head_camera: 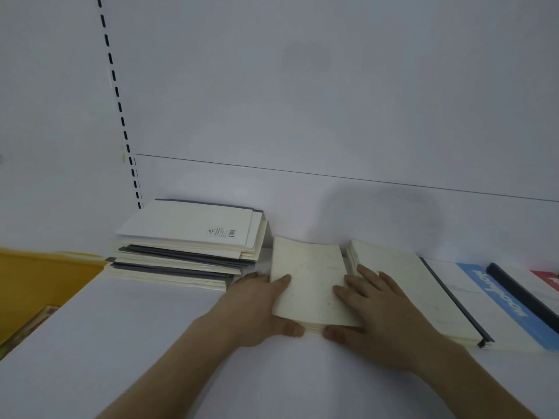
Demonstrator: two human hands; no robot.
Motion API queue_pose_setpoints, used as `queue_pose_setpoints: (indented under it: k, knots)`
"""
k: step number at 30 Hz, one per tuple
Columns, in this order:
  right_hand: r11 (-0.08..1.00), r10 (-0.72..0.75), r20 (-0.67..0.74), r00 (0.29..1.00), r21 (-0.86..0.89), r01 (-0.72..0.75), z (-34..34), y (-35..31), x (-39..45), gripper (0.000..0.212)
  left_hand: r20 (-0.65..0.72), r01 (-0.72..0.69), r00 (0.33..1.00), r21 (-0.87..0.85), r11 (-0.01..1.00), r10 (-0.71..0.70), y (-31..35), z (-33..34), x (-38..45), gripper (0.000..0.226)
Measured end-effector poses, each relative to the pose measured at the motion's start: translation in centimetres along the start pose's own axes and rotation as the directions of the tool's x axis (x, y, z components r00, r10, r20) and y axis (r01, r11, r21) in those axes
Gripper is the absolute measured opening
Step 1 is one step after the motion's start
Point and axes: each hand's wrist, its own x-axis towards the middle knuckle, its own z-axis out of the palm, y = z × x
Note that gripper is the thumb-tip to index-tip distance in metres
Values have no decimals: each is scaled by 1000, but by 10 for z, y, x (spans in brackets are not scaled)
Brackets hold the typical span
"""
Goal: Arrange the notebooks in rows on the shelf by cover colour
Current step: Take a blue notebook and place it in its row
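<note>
A small stack of cream notebooks (308,276) lies on the white shelf (136,343) in the middle. My left hand (257,306) grips its left edge, thumb at the front edge. My right hand (375,303) grips its right side, fingers flat on the top cover. To the left stands a taller pile of cream and grey notebooks (187,246). To the right lies a cream stack with a dark spine (408,285), then a white notebook with a blue band (496,300), one with a black spine (526,297), and a red one (547,278) at the frame edge.
The white back panel (302,101) rises directly behind the notebooks, with a slotted upright (121,110) at the left. A yellow container (39,282) sits beyond the shelf's left edge, with a printed item (33,325) below it.
</note>
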Motion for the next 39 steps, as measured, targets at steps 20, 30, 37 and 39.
queue_pose_setpoints:
  k: [20,30,37,39]
  knots:
    - [961,-107,-476,873,177,214,-30,-58,25,63,-470,211,862,-13,977,-192,3,-30,-63,44]
    - [974,-146,-335,931,113,194,-58,-146,99,77,-635,383,745,157,910,-204,-105,-46,-63,69]
    - [981,-139,-501,854,47,187,-63,-164,94,30,-691,137,721,80,987,-44,-139,-50,-74,49]
    - [987,-61,-586,808,86,137,-73,-163,84,24,-780,26,626,-2,1000,-18,-138,-55,-77,50]
